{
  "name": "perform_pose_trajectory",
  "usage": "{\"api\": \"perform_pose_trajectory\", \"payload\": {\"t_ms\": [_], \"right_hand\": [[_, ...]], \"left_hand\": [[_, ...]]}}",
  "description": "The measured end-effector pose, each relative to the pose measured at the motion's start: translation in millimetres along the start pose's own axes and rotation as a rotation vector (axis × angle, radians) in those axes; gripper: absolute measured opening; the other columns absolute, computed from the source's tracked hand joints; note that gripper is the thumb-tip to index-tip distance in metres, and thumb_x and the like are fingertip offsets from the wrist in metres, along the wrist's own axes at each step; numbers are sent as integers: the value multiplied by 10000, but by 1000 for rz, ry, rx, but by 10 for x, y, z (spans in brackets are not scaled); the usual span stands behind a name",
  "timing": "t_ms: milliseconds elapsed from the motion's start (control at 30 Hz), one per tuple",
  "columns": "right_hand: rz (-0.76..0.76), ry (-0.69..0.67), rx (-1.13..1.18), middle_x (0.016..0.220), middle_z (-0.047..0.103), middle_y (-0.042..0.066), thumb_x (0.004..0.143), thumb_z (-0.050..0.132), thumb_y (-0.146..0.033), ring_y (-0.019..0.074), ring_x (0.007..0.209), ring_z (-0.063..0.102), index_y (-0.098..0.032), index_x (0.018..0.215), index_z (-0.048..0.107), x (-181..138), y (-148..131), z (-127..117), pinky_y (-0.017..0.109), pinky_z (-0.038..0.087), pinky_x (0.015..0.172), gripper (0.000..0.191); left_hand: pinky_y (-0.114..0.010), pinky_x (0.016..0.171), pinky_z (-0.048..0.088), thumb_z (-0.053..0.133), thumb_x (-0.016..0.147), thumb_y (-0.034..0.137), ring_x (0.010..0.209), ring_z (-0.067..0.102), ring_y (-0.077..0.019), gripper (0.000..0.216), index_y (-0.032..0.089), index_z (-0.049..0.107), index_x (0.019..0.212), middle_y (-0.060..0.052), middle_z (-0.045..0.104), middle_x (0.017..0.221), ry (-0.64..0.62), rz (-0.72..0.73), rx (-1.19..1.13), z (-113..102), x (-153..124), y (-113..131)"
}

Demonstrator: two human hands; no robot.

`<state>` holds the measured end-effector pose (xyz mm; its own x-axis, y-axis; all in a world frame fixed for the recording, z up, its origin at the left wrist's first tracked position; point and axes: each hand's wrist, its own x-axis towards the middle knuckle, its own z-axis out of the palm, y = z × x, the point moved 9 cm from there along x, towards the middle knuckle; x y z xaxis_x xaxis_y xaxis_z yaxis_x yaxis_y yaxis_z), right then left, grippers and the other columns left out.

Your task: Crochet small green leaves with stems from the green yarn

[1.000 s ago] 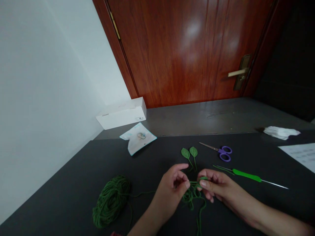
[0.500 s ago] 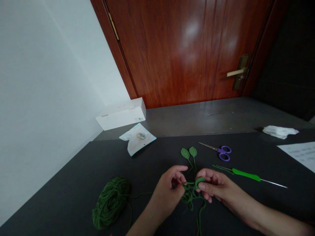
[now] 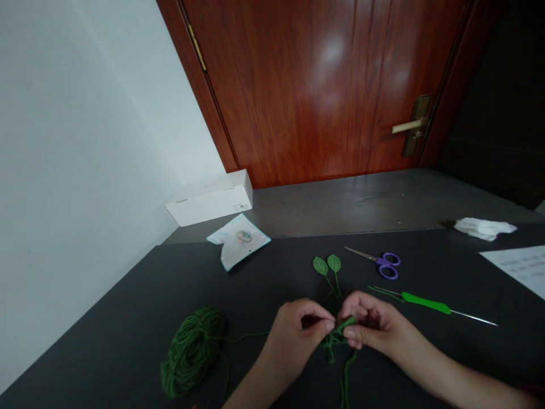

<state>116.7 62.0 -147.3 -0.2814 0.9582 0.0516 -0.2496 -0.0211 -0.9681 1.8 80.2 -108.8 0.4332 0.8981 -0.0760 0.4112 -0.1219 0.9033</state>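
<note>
Between thumb and fingers, my right hand [image 3: 372,321] grips a small green crocheted piece [image 3: 347,322], part of which its fingers hide. My left hand [image 3: 300,326] is closed in a pinch at the left end of that piece, on what looks like green yarn. Loose loops of yarn [image 3: 330,347] hang below the fingertips, and a strand trails toward the bottom edge. A dark green yarn skein [image 3: 193,349] lies to the left, its strand running behind my left wrist. Just beyond my hands are two crocheted leaves [image 3: 334,263] with thin stems.
Purple-handled scissors [image 3: 386,262] lie behind my right hand. To the right is a green-handled crochet hook [image 3: 426,303] with a scrap of yarn by it. Farther off are a plastic pouch [image 3: 238,250], a white box [image 3: 208,204], a crumpled tissue [image 3: 484,228] and a printed sheet [image 3: 522,267].
My left hand has moved right, and its fingers have closed together beside the crocheted piece. The piece has tilted in my right hand, which stays about where it was.
</note>
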Motion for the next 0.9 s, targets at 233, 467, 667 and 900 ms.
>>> {"api": "perform_pose_trajectory", "payload": {"t_ms": [233,467,667,900], "right_hand": [[-150,63,-92,788,657,17,747,731,-323,187,769,610,-225,711,666,-41,-212,-73,300,465,682,123],[-243,97,-132,842,655,20,766,721,-283,195,828,599,-261,719,703,-104,-362,-114,297,443,729,55],[-224,108,-96,858,661,12,772,716,-260,189,828,594,-255,760,658,-100,-349,-124,290,443,713,60],[-47,132,127,680,549,-42,815,664,-256,107,588,465,-214,814,596,-58,-181,-123,225,371,546,80]], "left_hand": [[-273,706,444,630,732,117,750,610,-183,117,172,731,716,-41,665,741,46,106,-23,-57,-28,173],[-265,733,440,661,746,134,778,602,-171,97,184,742,725,-41,630,785,64,228,-75,-75,-76,299],[-283,753,436,681,712,131,798,605,-183,65,166,732,694,-54,637,814,69,179,-150,-97,-37,227],[-261,638,423,667,736,255,678,568,-155,126,136,695,709,-37,647,725,32,-10,-249,-83,58,-102]]}}
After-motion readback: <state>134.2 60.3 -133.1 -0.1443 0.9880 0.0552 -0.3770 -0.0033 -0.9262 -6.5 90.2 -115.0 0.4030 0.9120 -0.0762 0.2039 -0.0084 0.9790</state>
